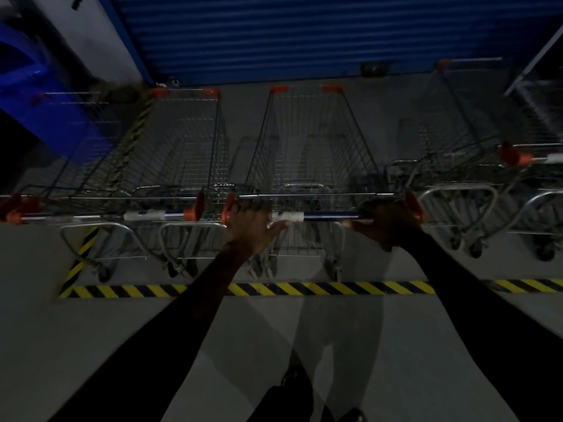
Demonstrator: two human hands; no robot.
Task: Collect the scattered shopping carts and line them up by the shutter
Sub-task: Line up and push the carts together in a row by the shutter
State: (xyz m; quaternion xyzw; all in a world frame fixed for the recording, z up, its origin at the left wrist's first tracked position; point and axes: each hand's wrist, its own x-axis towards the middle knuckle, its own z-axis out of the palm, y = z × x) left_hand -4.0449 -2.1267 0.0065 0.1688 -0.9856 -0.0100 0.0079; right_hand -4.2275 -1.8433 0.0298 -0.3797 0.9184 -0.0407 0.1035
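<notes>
A wire shopping cart with orange corner caps stands straight ahead, its nose toward the blue shutter. My left hand lies on the left end of its blue handle bar, fingers over the bar and thumb spread along it. My right hand grips the right end of the same bar. Another cart stands close beside it on the left, and a further one is at the far left. On the right, a cart stands apart and slightly askew.
Yellow-black hazard tape runs across the grey floor just behind the cart wheels, with a second strip running toward the shutter. A blue bin sits at the back left. Another cart crowds the far right. My shoe is below.
</notes>
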